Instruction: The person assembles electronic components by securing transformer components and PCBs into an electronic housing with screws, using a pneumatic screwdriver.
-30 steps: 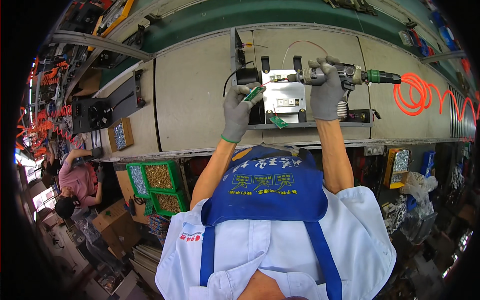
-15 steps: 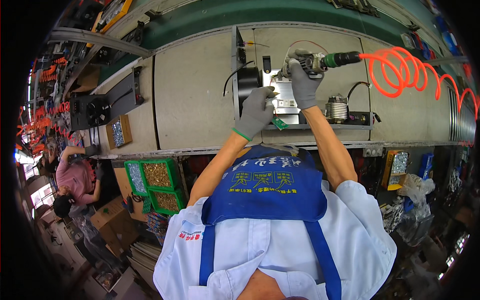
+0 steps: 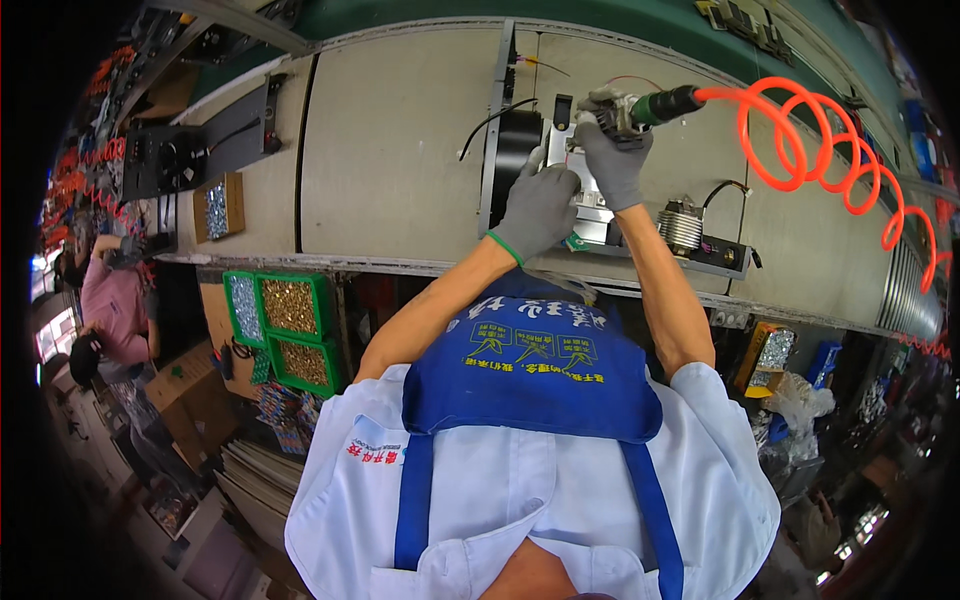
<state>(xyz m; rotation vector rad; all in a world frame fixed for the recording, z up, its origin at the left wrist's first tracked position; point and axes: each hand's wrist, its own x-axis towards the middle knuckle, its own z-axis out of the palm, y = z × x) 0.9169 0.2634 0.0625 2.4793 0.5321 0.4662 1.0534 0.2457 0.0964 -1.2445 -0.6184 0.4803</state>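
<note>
My right hand [image 3: 614,165], in a grey glove, grips an air screwdriver [image 3: 622,112] with a green and black end joined to an orange coiled hose. The tool's tip is hidden by the hand. Below it lies a bright metal plate [image 3: 592,202] inside a dark metal frame [image 3: 497,120]. My left hand [image 3: 538,208], also gloved, lies over the plate's left side with bent fingers; what they hold, if anything, is hidden. A small green circuit board [image 3: 577,242] peeks out beside its wrist. A black cylinder [image 3: 518,145] stands left of the plate.
A finned metal part [image 3: 681,228] sits on the frame's right. Further left are a black panel assembly [image 3: 200,150] and a box of screws [image 3: 217,207]. Green bins [image 3: 327,312] of fasteners stand below the bench edge. At far left is another person [image 3: 115,305].
My left hand has shifted over the plate, one finger now pointing up, and covers most of the green board. The screwdriver stays in my right hand. The whole view has turned slightly.
</note>
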